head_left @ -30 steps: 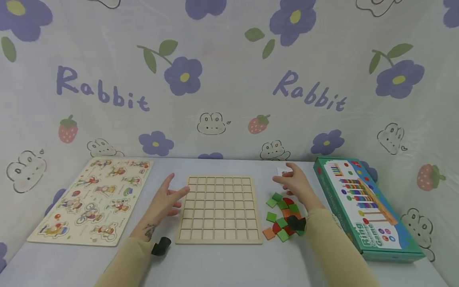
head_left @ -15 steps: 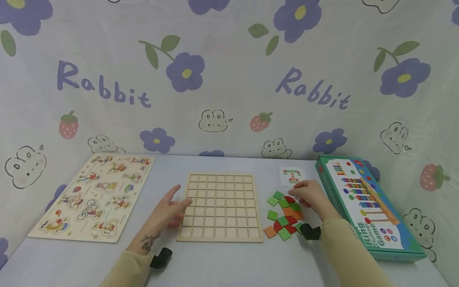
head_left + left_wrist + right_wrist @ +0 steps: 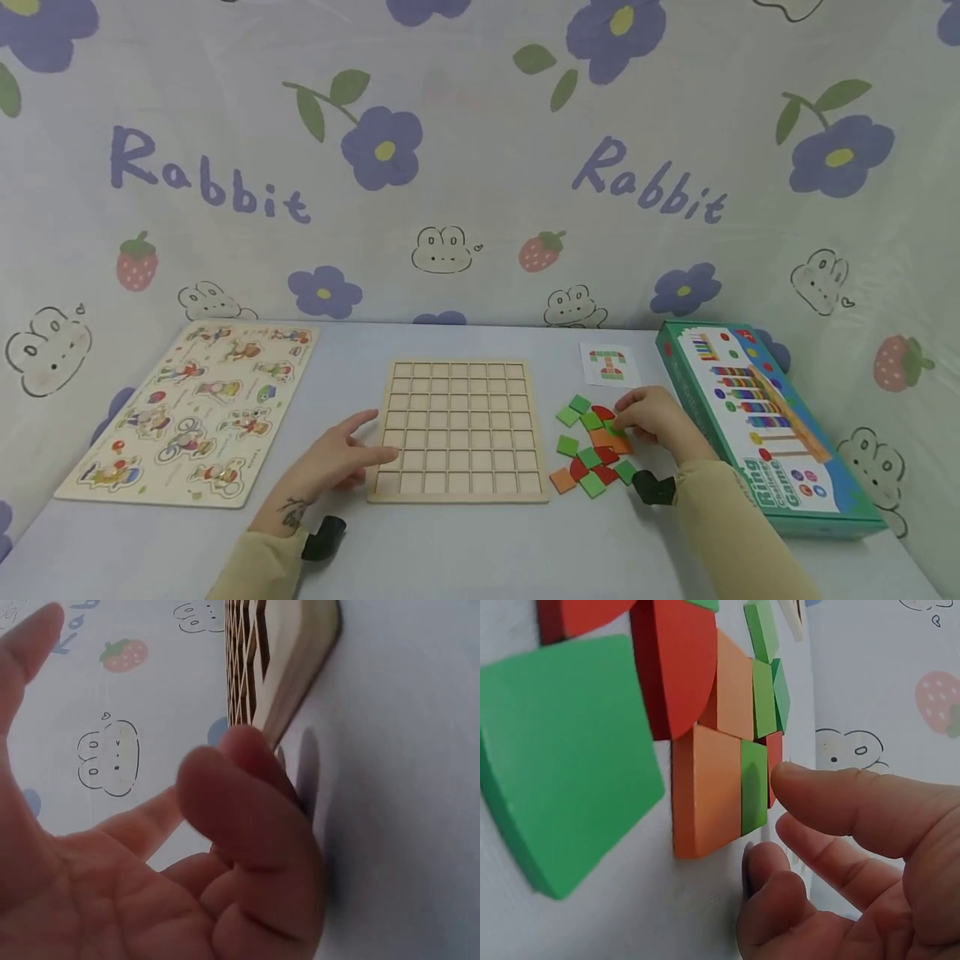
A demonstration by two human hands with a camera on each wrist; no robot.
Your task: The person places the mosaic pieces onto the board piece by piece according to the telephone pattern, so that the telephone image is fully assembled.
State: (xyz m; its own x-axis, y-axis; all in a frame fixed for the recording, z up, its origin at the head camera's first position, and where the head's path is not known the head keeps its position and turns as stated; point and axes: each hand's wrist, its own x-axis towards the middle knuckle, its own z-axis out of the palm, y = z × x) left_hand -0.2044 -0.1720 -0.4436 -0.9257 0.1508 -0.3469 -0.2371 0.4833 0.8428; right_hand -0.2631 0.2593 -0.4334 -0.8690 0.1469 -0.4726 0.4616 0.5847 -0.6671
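My left hand [image 3: 330,458] is beside the left edge of a wooden grid board [image 3: 459,502], one finger overlapping its border and nothing in its grasp. Its relaxed fingers and palm [image 3: 112,900] show in the left wrist view, close to the board's side. At the loose pile, my right hand [image 3: 660,417] has its fingertips right at a red curved piece [image 3: 602,412] and a green square tile [image 3: 615,428]. In the right wrist view, thumb and index finger stand apart, the thumb tip overlapping the edge of the red piece [image 3: 775,769]; an orange tile [image 3: 716,795] lies nearer.
A small pattern card [image 3: 607,365] lies behind the pile. To the right is a green Ring Game box [image 3: 772,433], and on the left a wooden picture puzzle board [image 3: 191,417]. A patterned cloth [image 3: 480,183] hangs behind the table.
My right hand has come from over the pattern card down to the pile, uncovering the card. My left hand has shifted slightly nearer along the board's left edge.
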